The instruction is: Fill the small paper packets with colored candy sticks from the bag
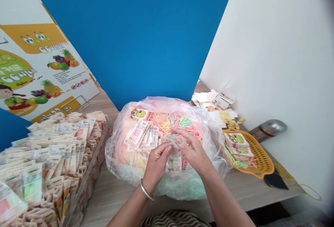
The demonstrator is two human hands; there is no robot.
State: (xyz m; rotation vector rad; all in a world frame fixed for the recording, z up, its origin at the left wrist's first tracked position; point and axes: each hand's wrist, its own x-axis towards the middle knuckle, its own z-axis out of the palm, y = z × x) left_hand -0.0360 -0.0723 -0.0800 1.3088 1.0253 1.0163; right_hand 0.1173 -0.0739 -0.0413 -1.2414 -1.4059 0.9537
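Over a clear plastic bag (117, 157) full of thin coloured sticks (180, 119), my two hands meet at a small see-through packet (171, 139). My left hand (159, 155), with a bangle at the wrist, pinches its edge between thumb and finger. My right hand (191, 148) has thumb and fingertips closed at the packet's other side, its outer fingers loosely bent. Just left of them, filled packets (139, 134) lie in a fanned pile on the sticks. A packet with a fruit-print card (139, 113) sits behind that pile. Another packet (174, 162) lies partly hidden under my hands.
At left stands a clear-sided bin (88, 174) heaped with filled packets. A printed carton (52, 46) and a blue panel (141, 39) rise behind. On the right are a yellow basket (263, 157) holding packets, a metal flask (272, 129) and loose printed cards (215, 103).
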